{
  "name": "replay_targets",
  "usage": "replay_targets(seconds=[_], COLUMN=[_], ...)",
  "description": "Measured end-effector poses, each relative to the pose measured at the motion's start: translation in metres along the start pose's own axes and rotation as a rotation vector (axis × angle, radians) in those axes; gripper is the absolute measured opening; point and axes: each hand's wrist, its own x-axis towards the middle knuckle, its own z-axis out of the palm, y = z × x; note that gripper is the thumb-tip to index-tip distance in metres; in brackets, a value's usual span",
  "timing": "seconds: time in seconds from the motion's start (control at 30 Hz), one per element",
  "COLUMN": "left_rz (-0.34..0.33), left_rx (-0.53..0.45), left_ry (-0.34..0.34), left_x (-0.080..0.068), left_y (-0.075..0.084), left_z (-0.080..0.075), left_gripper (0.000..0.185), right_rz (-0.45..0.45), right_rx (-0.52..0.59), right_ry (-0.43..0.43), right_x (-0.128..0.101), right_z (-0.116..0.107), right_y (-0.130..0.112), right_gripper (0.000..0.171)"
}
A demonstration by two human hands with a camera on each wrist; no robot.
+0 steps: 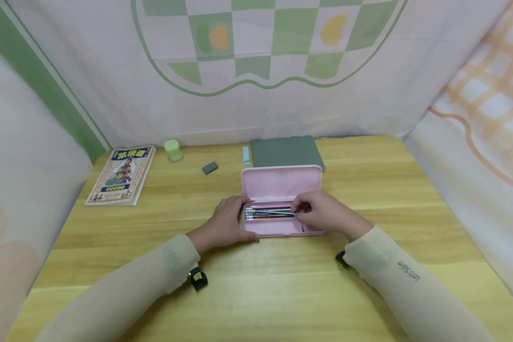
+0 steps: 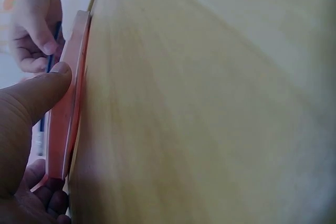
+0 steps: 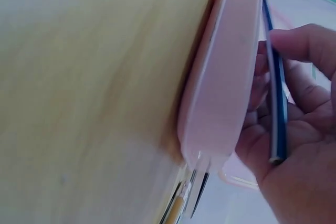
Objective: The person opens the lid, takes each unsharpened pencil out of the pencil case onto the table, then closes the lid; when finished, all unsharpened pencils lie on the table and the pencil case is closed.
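An open pink pencil case (image 1: 282,183) lies in the middle of the wooden table (image 1: 256,285), lid tilted up at the back. Several pens (image 1: 269,212) lie along its tray. My left hand (image 1: 239,218) grips the case's left end; in the left wrist view its thumb (image 2: 37,98) presses the pink case rim (image 2: 65,114). My right hand (image 1: 301,211) is at the tray's right part and pinches the pens. The right wrist view shows a blue pen (image 3: 275,93) held between my fingers (image 3: 304,129) just beside the pink case (image 3: 226,77).
Behind the case lie a dark green pad (image 1: 286,152) and a small light blue strip (image 1: 245,155). A grey eraser (image 1: 210,167), a pale green cup (image 1: 173,150) and a picture book (image 1: 121,173) sit at the back left. Cloth walls enclose the table.
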Motion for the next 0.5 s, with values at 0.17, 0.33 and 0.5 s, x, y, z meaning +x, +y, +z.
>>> replay_targets(seconds=[0.17,0.33,0.5], left_rz=[-0.012,-0.016,-0.005], left_rx=[0.004,0.002,0.004], left_ry=[0.001,0.001,-0.004], left_x=[-0.001,-0.002,-0.001], left_y=[0.0,0.0,0.001], left_z=[0.0,0.0,0.001], left_gripper=[0.102,0.102,0.102], right_rz=[-0.004,0.029,0.07], right_rx=[0.039,0.11,0.101], right_ry=[0.034,0.094,0.2], right_x=[-0.008,-0.026,-0.056], right_z=[-0.006,-0.019,-0.037], right_y=[0.002,0.008,0.021], right_gripper=[0.014,0.012,0.01])
